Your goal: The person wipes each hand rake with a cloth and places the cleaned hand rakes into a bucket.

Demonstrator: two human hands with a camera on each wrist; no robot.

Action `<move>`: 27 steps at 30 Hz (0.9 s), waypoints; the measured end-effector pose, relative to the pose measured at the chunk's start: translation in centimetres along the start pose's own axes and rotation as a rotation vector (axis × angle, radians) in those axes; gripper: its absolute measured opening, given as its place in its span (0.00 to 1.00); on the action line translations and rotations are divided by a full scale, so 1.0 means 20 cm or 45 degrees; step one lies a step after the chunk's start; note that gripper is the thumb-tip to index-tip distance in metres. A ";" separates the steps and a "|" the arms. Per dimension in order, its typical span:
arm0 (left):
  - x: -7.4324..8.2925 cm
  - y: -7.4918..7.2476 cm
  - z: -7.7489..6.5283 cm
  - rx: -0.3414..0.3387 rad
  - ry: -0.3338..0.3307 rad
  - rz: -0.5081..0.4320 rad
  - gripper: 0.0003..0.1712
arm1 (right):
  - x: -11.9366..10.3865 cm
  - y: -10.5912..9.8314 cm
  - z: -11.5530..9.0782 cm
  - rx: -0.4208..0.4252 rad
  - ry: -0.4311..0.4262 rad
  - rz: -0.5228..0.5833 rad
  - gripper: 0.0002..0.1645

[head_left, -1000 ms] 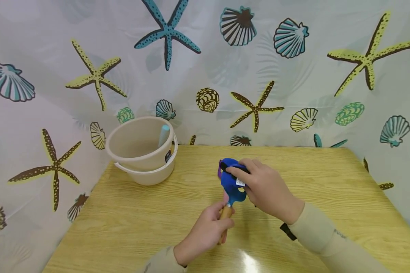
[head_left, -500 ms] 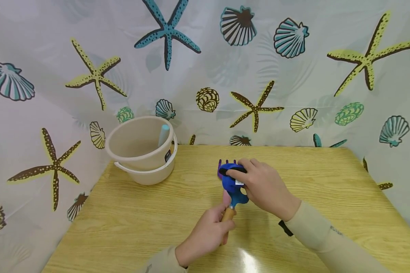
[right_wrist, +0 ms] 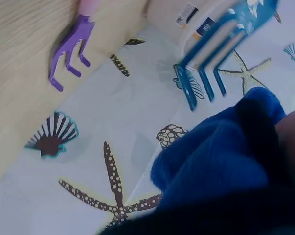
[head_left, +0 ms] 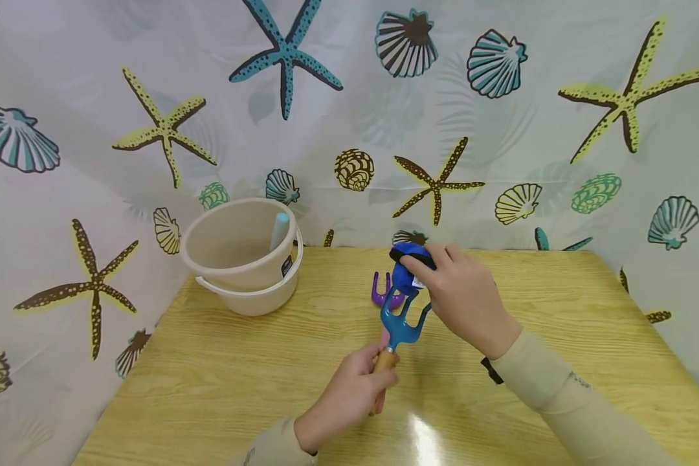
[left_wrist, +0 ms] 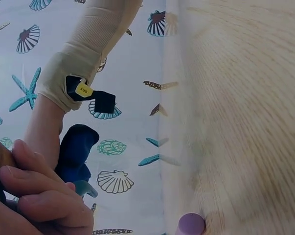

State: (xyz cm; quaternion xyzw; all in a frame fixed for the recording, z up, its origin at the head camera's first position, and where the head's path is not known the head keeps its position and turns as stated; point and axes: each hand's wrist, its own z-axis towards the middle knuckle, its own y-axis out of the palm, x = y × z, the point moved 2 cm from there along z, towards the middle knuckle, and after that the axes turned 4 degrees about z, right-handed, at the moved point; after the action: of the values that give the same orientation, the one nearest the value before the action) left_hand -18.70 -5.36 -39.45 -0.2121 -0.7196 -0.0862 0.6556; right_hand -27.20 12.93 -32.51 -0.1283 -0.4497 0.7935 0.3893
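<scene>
My left hand (head_left: 349, 391) grips the wooden handle (head_left: 386, 364) of a hand fork with blue tines (head_left: 400, 327), held tilted above the table. My right hand (head_left: 466, 294) holds a bunched blue cloth (head_left: 404, 275) with a black band and a white tag. In the head view the cloth overlaps the tine tips; in the right wrist view the blue fork (right_wrist: 225, 44) shows bare tines with a gap to the cloth (right_wrist: 211, 156). A second hand fork, with purple tines (head_left: 388, 296) and a pink handle, lies on the table, partly hidden behind the blue fork and left hand.
Two nested beige buckets (head_left: 239, 255) with a white handle stand at the table's back left. A light blue rod-like thing (head_left: 280, 231) leans inside. The wooden table (head_left: 239, 375) meets a curtain (head_left: 349, 97) printed with shells and starfish.
My right hand and the cloth have moved up and away along the blue fork, from its head to beyond the tines, leaving them uncovered. My left hand stays nearly in place.
</scene>
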 end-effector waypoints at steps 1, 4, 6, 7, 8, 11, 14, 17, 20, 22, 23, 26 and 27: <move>0.00 0.00 0.00 -0.001 -0.001 -0.002 0.14 | 0.01 -0.01 0.00 0.018 0.018 0.030 0.28; -0.01 0.00 0.00 0.005 0.014 0.009 0.14 | -0.01 -0.04 0.00 0.062 0.026 0.212 0.32; -0.01 -0.01 0.00 0.008 0.026 0.023 0.15 | -0.06 -0.04 -0.01 0.052 -0.006 0.331 0.34; -0.01 -0.01 0.00 0.006 0.032 0.021 0.15 | -0.09 -0.04 0.00 0.033 -0.030 0.379 0.34; 0.00 -0.01 0.00 0.002 0.040 0.020 0.15 | -0.11 -0.03 0.00 0.008 -0.058 0.412 0.33; 0.00 0.00 0.01 -0.013 0.050 0.006 0.14 | -0.16 0.01 -0.01 -0.075 -0.106 0.397 0.32; 0.00 0.00 0.00 -0.029 0.057 -0.016 0.14 | -0.16 0.04 -0.02 -0.118 -0.102 0.290 0.30; 0.00 0.01 -0.01 -0.037 0.065 -0.022 0.14 | -0.13 0.06 -0.03 -0.118 -0.084 0.205 0.29; 0.00 0.01 -0.01 -0.041 0.062 -0.023 0.14 | -0.10 0.06 -0.03 -0.092 -0.102 0.144 0.29; 0.00 0.01 -0.01 -0.038 0.042 -0.026 0.14 | -0.09 0.05 -0.03 -0.068 -0.119 0.092 0.29; 0.00 0.01 -0.01 -0.034 0.033 -0.028 0.14 | -0.08 0.04 -0.03 -0.053 -0.123 0.061 0.29; 0.00 0.01 0.00 -0.029 0.012 -0.039 0.14 | -0.04 0.00 -0.02 -0.005 -0.090 0.013 0.29; 0.01 0.01 0.00 -0.026 0.012 -0.044 0.14 | -0.03 -0.01 -0.02 0.012 -0.067 0.019 0.30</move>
State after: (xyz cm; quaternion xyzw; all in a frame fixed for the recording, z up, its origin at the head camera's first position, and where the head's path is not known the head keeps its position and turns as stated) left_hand -18.55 -5.18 -39.38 -0.2062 -0.7190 -0.1059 0.6552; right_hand -26.50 12.90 -32.62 -0.1088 -0.4552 0.8015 0.3721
